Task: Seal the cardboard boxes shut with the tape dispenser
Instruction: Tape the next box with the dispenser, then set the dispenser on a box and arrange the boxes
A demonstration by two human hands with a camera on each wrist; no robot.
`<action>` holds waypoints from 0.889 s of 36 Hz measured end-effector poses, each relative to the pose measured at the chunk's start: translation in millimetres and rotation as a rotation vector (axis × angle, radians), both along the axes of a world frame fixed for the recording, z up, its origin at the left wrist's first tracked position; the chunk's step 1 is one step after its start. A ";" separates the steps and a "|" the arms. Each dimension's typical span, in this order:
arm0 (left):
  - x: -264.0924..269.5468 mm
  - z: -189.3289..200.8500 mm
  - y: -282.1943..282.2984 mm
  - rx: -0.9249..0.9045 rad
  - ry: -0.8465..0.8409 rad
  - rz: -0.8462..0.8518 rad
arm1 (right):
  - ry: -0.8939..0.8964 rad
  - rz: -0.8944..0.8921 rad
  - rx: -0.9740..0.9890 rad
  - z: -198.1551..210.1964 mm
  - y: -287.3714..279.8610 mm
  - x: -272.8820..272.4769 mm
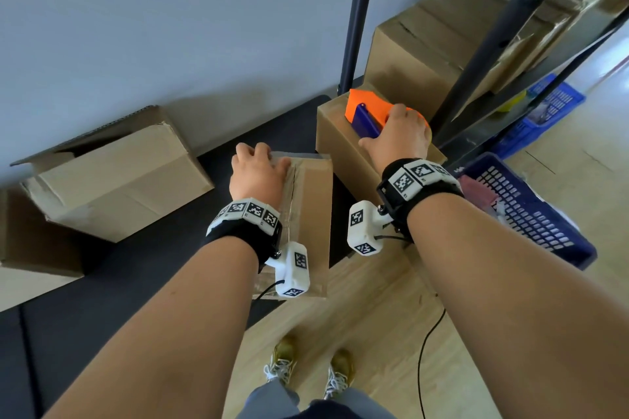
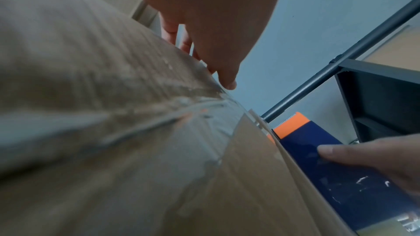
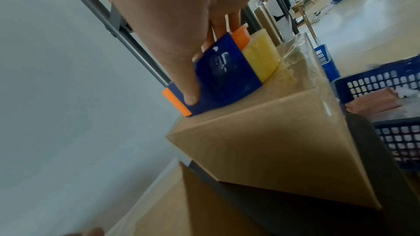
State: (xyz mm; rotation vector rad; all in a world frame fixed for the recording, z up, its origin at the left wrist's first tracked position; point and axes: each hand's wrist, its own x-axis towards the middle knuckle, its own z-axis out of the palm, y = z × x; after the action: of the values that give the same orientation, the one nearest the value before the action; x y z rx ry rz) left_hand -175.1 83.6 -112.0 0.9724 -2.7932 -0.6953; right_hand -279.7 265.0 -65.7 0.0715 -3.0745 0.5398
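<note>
My left hand [image 1: 258, 170] lies on the far end of a small cardboard box [image 1: 309, 211] whose top seam carries clear tape. Its fingers curl over the far edge while the thumb [image 2: 228, 82] presses the tape there. To its right stands a second closed box [image 1: 337, 139]. On top of this one sits the orange and blue tape dispenser [image 1: 364, 112], gripped by my right hand [image 1: 400, 136]. The right thumb [image 3: 188, 92] lies on the dispenser's blue side [image 3: 225, 76], with the fingers over the top. A yellowish tape roll [image 3: 261, 60] shows at its rear.
An open-flapped box [image 1: 115, 177] lies at the left on the black mat [image 1: 153, 265]. A larger box [image 1: 415, 48] sits in the dark metal shelf [image 1: 357, 17] behind. Blue baskets [image 1: 531, 207] stand at the right, and a cable [image 1: 425, 350] runs on the wooden floor.
</note>
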 end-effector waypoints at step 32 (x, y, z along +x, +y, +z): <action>3.6 -16.6 -31.3 0.437 0.015 -0.205 | -0.441 0.213 -0.427 -39.4 -40.2 48.5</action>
State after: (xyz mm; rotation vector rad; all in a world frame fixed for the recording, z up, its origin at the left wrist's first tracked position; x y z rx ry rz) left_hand -171.5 52.3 -128.6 0.7280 -2.8102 -1.3761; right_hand -231.2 224.7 -105.2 0.3134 -3.2880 1.3806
